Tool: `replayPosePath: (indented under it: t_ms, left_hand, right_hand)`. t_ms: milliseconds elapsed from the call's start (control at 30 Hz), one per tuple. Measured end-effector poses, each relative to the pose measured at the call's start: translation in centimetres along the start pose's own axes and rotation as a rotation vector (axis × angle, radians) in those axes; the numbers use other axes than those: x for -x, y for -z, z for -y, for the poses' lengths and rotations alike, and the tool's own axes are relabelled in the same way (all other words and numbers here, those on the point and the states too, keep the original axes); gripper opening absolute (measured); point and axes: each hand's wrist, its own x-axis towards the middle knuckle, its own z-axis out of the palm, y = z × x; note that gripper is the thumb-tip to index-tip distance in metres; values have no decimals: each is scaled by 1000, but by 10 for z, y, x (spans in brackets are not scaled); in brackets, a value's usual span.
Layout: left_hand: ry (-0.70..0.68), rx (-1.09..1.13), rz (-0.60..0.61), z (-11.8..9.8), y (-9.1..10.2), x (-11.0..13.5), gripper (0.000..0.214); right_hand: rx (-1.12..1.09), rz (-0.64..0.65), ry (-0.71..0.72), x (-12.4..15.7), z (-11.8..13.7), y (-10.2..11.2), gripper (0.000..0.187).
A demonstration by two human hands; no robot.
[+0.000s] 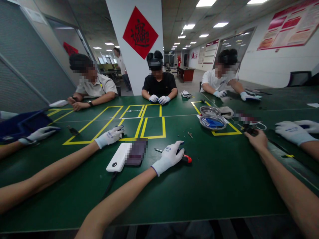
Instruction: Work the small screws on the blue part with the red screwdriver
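Flat on the green table (224, 189), a red-and-black screwdriver (187, 158), steel shaft out to one side of the gloved left hand (169, 156), handle end out to the other. Covers it from above, palm down, presumably to stop the handle rolling. Shows index finger and thumb spread wide; as for the other fingers, cannot tell whether curled round the handle or merely laid over it.

Out to the right, the bare right hand (258, 138), with fingers narrowed on a dark piece (251, 131), apparently in a hold, though too small and blurred here for certainty. Takes it from the near side, likely the easier one, with a blurred reddish item (246, 118) just behind and a white cable (262, 126) alongside.

Beyond the left fingertips, a scatter of loose screws (189, 135), handy for picking up. Left of the screwdriver, a white power bank (119, 158) right beside a blurred dark slab (136, 152). Farther off, two steel bowls (204, 127), one close before the other, with blue contents in the nearer, probably for containment. Around, yellow tape (163, 127) in rectangles, seemingly for marking places, and co-workers' gloved hands (289, 132).
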Motion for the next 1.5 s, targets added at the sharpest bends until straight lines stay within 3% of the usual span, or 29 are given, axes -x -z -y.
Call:
replayPosePath:
  t_ms: [133,300,433,533,600,700,833,1000,1133,1267,1500]
  left_hand:
    - [58,16,22,0,2,0,44]
    - [103,65,81,2,10,-4,47]
    - [83,81,98,5,16,-7,68]
    - [27,104,118,9,17,-10,91]
    - [18,103,108,12,16,-11,98]
    - [44,95,59,19,17,-11,79]
    - [118,35,30,32,20,-13,39]
    - [94,15,-6,41,17,-24,41]
    - [42,60,11,41,13,-37,36]
    - [101,150,3,40,13,-43,33]
    - [199,368,-25,38,16,-45,25]
  right_hand:
    - [-2,96,-115,6,4,-1,47]
    - [3,187,42,44,15,8,50]
    - [-231,493,236,106,52,25,49]
    - [-488,892,489,155,93,34,53]
    - [-617,995,536,178,118,35,61]
    - [-681,968,568,191,146,25,41]
    - [-606,795,688,190,172,-7,21]
    - [-438,619,874,187,206,-49,17]
    - [-283,601,997,188,225,-73,16]
    - [-191,573,1098,191,232,-81,16]
    - [-78,507,1202,198,234,-78,14]
